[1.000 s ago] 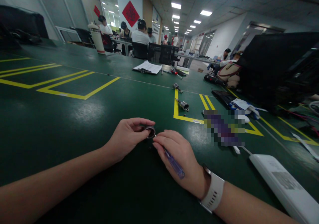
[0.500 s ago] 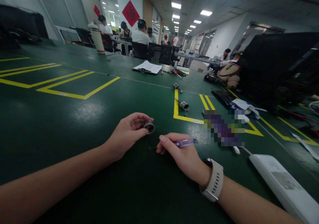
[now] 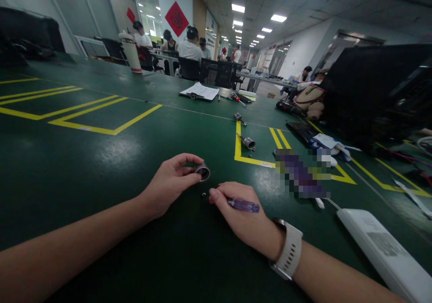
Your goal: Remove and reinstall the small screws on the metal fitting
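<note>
My left hand [image 3: 172, 179] grips a short hollow metal cylinder [image 3: 203, 171] between thumb and fingers, its open end turned toward my right side. Just below and right of it, my right hand [image 3: 238, 204] is closed round a screwdriver with a clear purple handle [image 3: 245, 205]. A tiny dark part [image 3: 203, 195] shows beyond my right fingertips, under the cylinder; whether it sits on the screwdriver's tip I cannot tell. Farther off, a similar metal piece with a shaft [image 3: 249, 143] lies by the yellow tape with small dark bits beside it, and another metal piece [image 3: 238, 117] lies behind.
A clipboard with papers [image 3: 200, 91] and a red screwdriver [image 3: 237, 97] lie at the back. On the right are a blurred purple object [image 3: 300, 172], a white power strip [image 3: 381, 249] and cloth gloves [image 3: 332, 144]. A tumbler [image 3: 131, 53] stands back left; people sit beyond.
My right hand has tilted the screwdriver, its handle end dropping and its tip side rising toward the cylinder. The cylinder in my left hand has turned slightly, showing more of its opening.
</note>
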A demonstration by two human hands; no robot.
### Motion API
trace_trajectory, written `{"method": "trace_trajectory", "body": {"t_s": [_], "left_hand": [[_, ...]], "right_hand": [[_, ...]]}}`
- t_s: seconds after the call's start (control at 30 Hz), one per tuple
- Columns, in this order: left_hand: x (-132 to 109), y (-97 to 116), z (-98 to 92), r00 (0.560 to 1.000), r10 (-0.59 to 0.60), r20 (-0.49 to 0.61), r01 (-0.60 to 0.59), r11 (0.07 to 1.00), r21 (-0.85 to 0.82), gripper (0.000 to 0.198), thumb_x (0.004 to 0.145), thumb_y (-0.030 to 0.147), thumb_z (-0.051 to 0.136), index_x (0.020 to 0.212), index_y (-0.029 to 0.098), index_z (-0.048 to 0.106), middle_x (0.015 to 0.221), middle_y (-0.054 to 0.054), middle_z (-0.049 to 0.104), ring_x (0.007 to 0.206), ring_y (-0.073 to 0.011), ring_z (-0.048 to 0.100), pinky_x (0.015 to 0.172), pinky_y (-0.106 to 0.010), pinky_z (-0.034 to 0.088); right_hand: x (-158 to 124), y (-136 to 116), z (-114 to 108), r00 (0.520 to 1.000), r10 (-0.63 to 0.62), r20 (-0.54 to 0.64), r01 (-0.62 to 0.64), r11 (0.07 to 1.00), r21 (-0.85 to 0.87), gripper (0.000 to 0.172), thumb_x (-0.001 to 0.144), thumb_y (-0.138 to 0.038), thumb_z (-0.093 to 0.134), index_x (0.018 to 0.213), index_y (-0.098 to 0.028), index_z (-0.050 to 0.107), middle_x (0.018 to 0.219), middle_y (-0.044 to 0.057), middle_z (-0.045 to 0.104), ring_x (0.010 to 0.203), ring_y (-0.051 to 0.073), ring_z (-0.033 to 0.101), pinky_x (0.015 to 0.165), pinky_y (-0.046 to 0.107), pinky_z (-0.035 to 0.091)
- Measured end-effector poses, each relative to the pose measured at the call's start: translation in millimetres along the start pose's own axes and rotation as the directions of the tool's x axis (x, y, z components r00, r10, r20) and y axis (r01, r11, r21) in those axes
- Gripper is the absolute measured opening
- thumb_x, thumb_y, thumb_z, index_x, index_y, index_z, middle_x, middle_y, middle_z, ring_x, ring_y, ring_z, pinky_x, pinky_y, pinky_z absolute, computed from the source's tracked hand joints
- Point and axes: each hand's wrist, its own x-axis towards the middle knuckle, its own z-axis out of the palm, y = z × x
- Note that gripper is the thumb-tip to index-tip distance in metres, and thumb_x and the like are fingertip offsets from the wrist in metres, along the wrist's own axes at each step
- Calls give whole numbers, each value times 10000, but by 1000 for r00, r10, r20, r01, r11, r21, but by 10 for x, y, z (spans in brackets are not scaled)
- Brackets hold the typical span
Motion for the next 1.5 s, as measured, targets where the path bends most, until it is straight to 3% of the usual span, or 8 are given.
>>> {"method": "trace_trajectory", "body": {"t_s": [0.23, 0.47, 0.6, 0.77, 1.1, 1.37, 1.5], "left_hand": [[-2, 7, 0, 999, -28, 19, 28, 1000, -15, 284, 639, 160, 678, 918, 181, 629, 835, -18, 721, 816, -175, 672, 759, -289, 524], [1, -5, -10, 999, -27, 19, 28, 999, -19, 297, 622, 157, 694, 915, 176, 650, 787, -10, 730, 781, -164, 675, 729, -265, 518], [-12, 9, 1, 999, -41, -7, 41, 999, -19, 281, 633, 150, 681, 910, 178, 643, 787, -8, 734, 772, -162, 679, 718, -261, 521], [-29, 43, 28, 999, -43, -19, 44, 999, 21, 282, 622, 140, 671, 900, 178, 643, 773, -10, 732, 776, -171, 680, 718, -270, 522], [-25, 31, 20, 999, -38, 3, 38, 999, 23, 281, 623, 154, 669, 901, 184, 643, 777, -12, 729, 773, -182, 681, 707, -287, 528], [-24, 23, 8, 999, -28, 24, 27, 999, 37, 281, 627, 160, 673, 905, 187, 641, 793, -12, 729, 791, -179, 680, 718, -278, 528], [-25, 14, 10, 1000, -16, 17, 16, 999, 36, 297, 618, 170, 677, 913, 189, 641, 789, -11, 728, 791, -183, 679, 732, -289, 527]], "right_hand": [[-15, -12, -41, 987, -98, -131, 106, 993, 56, 203, 886, -215, 469, 783, -167, 636, 761, 25, 661, 721, 124, 611, 689, 264, 475], [-28, -16, -48, 977, -123, -171, 138, 987, 80, 178, 880, -209, 478, 824, -169, 642, 805, 35, 672, 748, 131, 616, 704, 275, 484], [-23, -28, -52, 985, -47, -164, 62, 994, 88, 214, 870, -232, 490, 749, -166, 653, 711, 23, 665, 665, 125, 615, 645, 262, 480], [-4, 8, -33, 991, 117, -67, -106, 982, 158, 296, 872, -268, 476, 652, -167, 647, 611, 5, 646, 585, 117, 607, 571, 241, 463], [6, 36, -1, 969, 245, -34, -235, 956, 177, 317, 858, -300, 480, 622, -159, 636, 560, 11, 633, 538, 120, 582, 510, 234, 438], [18, 50, 21, 970, 243, -23, -236, 959, 157, 303, 860, -283, 470, 621, -163, 613, 556, 1, 618, 524, 113, 578, 489, 221, 416], [-5, 15, 26, 993, 108, -46, -108, 994, 3, 318, 875, -253, 452, 600, -167, 588, 569, -4, 597, 529, 107, 556, 510, 231, 402]]}}
